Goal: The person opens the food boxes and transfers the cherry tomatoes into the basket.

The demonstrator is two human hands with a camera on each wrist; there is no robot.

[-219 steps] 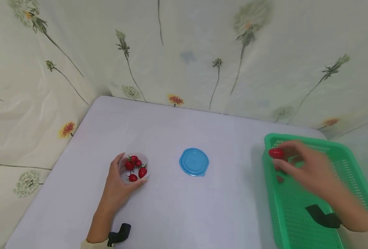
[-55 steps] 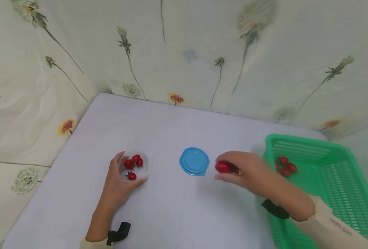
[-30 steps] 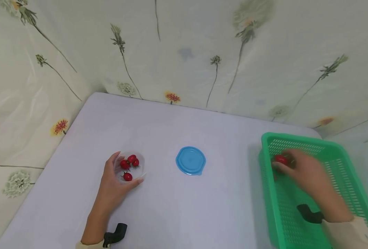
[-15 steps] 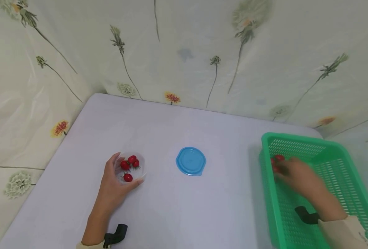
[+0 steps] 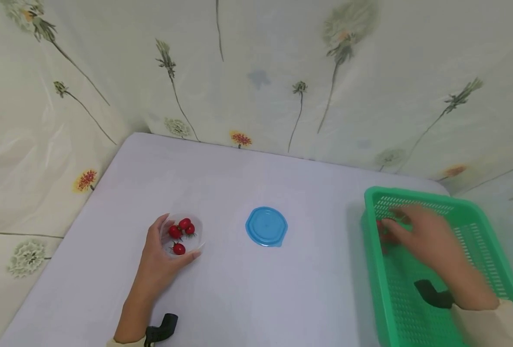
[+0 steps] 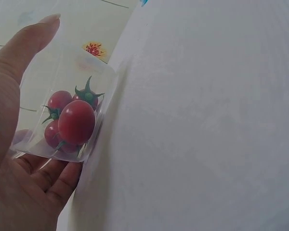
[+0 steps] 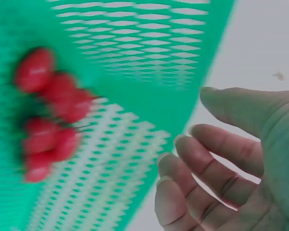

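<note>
My left hand grips a small clear plastic cup standing on the table, fingers and thumb curved round its wall. Several red cherry tomatoes with green stems lie in it. In the left wrist view a cherry tomato shows large through the clear wall. At the right, my right hand is inside the upper end of the green basket. Its fingers are loosely bent with nothing between them, as the right wrist view shows. Several cherry tomatoes, blurred there, lie together in the basket, partly hidden by the hand in the head view.
A blue round lid with a tab lies flat on the pale table, between cup and basket. A flowered curtain hangs behind the table and along its left side.
One tomato fewer lies in the cup than 7.3 s ago. My right hand carried a tomato from mid-table into the basket and let it go there. The left hand kept its grip.
</note>
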